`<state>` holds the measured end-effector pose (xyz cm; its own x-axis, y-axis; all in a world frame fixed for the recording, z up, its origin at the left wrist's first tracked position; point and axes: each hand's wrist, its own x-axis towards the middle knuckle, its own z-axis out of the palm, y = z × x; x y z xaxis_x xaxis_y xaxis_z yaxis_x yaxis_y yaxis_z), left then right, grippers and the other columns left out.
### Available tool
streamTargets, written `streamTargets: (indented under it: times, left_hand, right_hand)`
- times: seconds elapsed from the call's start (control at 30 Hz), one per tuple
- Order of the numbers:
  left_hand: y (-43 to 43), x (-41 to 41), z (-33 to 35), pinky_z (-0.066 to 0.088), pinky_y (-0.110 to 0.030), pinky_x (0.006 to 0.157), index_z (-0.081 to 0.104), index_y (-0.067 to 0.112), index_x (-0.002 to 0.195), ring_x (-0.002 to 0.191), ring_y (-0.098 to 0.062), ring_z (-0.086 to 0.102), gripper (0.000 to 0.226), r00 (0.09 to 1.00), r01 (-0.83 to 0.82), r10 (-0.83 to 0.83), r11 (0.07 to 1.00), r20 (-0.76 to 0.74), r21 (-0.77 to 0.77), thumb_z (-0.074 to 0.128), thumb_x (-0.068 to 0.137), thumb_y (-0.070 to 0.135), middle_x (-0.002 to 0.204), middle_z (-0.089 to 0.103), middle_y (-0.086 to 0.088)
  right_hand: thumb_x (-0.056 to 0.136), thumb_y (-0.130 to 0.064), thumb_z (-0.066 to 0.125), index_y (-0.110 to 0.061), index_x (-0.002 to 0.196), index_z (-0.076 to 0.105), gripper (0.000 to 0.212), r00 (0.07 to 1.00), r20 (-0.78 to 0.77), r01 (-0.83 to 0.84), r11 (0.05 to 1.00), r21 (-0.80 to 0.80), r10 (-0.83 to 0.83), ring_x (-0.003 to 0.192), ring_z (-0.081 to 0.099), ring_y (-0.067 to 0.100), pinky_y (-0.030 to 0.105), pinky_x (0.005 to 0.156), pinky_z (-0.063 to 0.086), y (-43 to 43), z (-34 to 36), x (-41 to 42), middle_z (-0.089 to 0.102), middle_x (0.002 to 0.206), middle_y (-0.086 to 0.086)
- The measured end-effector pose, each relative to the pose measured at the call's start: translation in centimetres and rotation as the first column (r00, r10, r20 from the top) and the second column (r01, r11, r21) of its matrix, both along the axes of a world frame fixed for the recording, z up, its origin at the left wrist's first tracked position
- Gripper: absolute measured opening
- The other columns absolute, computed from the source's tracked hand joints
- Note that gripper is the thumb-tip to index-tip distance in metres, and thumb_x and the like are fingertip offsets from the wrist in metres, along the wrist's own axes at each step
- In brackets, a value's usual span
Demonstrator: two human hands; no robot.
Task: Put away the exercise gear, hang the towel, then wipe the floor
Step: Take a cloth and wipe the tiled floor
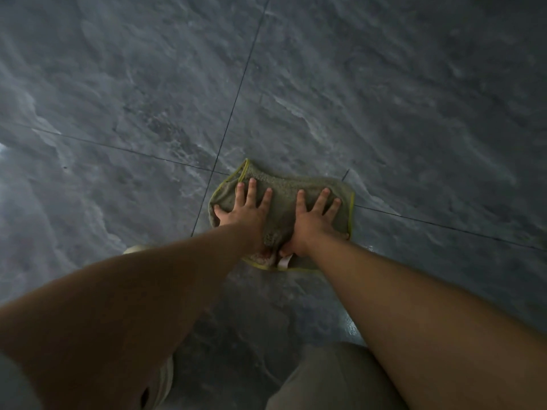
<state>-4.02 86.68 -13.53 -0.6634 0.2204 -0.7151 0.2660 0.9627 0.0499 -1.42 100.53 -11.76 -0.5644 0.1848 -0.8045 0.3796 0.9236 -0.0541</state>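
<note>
Item 1: cloth (281, 204). I am seeing a grey-green terry rag with yellow edging. It is lying rumpled on the floor (384, 99), covering a tile joint just beside a crossing, with a pale tag showing at its near edge.

Item 2: floor. Dark grey marbled tiles are running under thin dark joints.

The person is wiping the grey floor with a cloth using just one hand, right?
Not quite. The head view shows both hands on the cloth, not one. The left hand and the right hand press flat on it with fingers spread. The rest is right: the cloth is on the grey floor.
</note>
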Motion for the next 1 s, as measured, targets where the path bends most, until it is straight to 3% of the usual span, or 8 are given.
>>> streamTargets:
  times: [0.67,0.9,1.0]
  left_hand:
    - [5.5,-20.6,-0.4,0.014,-0.08,0.105,-0.029,0.032,0.15,0.146,-0.035,-0.031,0.148,0.994,0.113,-0.113,0.993,-0.002,-0.024,0.088,0.063,0.057,0.155,-0.042,-0.007]
    - [8.0,-28.8,-0.6,0.015,-0.082,0.104,-0.025,0.031,0.152,0.146,-0.038,-0.03,0.148,0.993,0.119,-0.119,0.993,-0.003,-0.015,0.09,0.062,0.054,0.156,-0.041,-0.009]
    - [9.1,-31.2,-0.4,0.014,-0.082,0.103,-0.024,0.03,0.152,0.145,-0.038,-0.031,0.15,0.993,0.12,-0.12,0.993,-0.001,-0.008,0.091,0.06,0.054,0.156,-0.041,-0.009]
  right_hand:
    - [0.058,-0.047,0.092,-0.04,0.148,-0.027,0.15,0.992,-0.027,0.122,0.992,0.031,-0.121,0.141,-0.034,0.043,0.079,0.102,0.023,3.8,-0.2,-18.6,-0.047,0.15,0.01]
    - [0.056,-0.049,0.092,-0.038,0.148,-0.029,0.152,0.995,-0.022,0.095,0.994,0.048,-0.094,0.141,-0.032,0.045,0.071,0.111,0.021,6.0,-0.3,-27.1,-0.045,0.151,0.011]
    - [0.055,-0.05,0.092,-0.038,0.149,-0.028,0.153,0.996,-0.019,0.086,0.995,0.053,-0.085,0.141,-0.033,0.045,0.073,0.109,0.021,6.8,-0.1,-29.7,-0.045,0.151,0.012]
